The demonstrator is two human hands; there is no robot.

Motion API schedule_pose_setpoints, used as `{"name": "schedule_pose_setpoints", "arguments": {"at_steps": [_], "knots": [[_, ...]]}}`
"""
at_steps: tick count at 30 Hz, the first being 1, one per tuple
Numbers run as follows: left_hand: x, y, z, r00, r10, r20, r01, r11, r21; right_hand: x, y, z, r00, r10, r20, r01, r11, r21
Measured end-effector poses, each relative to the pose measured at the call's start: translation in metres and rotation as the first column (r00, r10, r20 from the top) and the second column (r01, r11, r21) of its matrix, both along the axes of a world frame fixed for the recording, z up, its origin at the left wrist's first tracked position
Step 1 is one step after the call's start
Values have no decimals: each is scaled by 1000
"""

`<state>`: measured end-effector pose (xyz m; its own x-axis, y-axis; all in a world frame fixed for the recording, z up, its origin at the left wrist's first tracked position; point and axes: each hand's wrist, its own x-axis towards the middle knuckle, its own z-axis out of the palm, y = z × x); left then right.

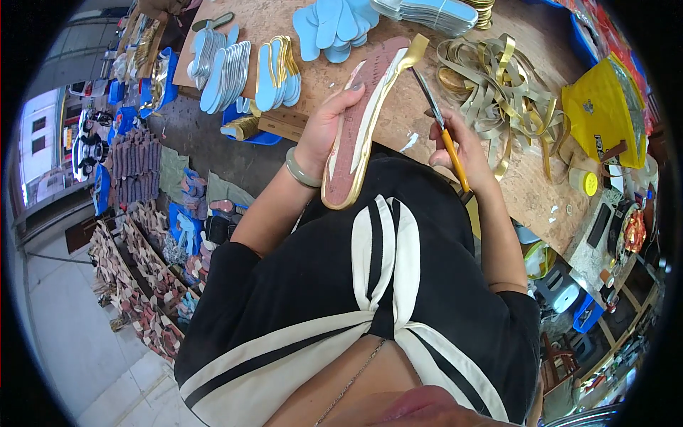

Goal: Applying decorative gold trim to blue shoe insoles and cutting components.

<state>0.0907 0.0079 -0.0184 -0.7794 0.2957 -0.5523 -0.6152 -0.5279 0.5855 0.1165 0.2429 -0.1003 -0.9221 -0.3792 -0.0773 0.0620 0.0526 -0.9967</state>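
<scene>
My left hand (329, 122) is closed round a brownish-pink shoe insole (348, 142), thumb on its upper face. A gold strip (384, 85) runs along the insole's edge, and its loose end curls out past the far tip. Over on the right, my right hand (461, 142) grips a slim tool with an orange handle (451, 156) and a long grey blade; its exact kind is unclear. The blade's tip points up toward the strip's loose end; whether they touch cannot be told. A tangled heap of gold and beige strips (509, 89) lies beyond the right hand.
Blue insoles (334, 25) lie on the wooden table (284, 14), with silver-edged (226, 77) and gold-edged stacks (277, 75) at its left. To the right are a yellow bag (601, 107) and a yellow-lidded jar (588, 181). Blue crates stand on the floor.
</scene>
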Motion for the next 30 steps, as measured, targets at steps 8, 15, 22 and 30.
{"name": "schedule_pose_setpoints", "arguments": {"at_steps": [8, 15, 22, 30], "knots": [[1, 6, 2, 992, -6, -128, 0, 999, -45, 1, 10, 12, 958, -86, -273, 170, 937, 304], [4, 6, 4, 990, -83, -118, 86, 996, 20, 4, 13, 33, 943, -70, -324, 214, 876, 432], [6, 7, 8, 986, -94, -138, 90, 995, -39, 9, 13, 38, 908, -46, -416, 270, 825, 497], [7, 0, 2, 987, -94, -130, 91, 995, -32, 15, 8, 29, 933, -113, -343, 276, 835, 475]]}}
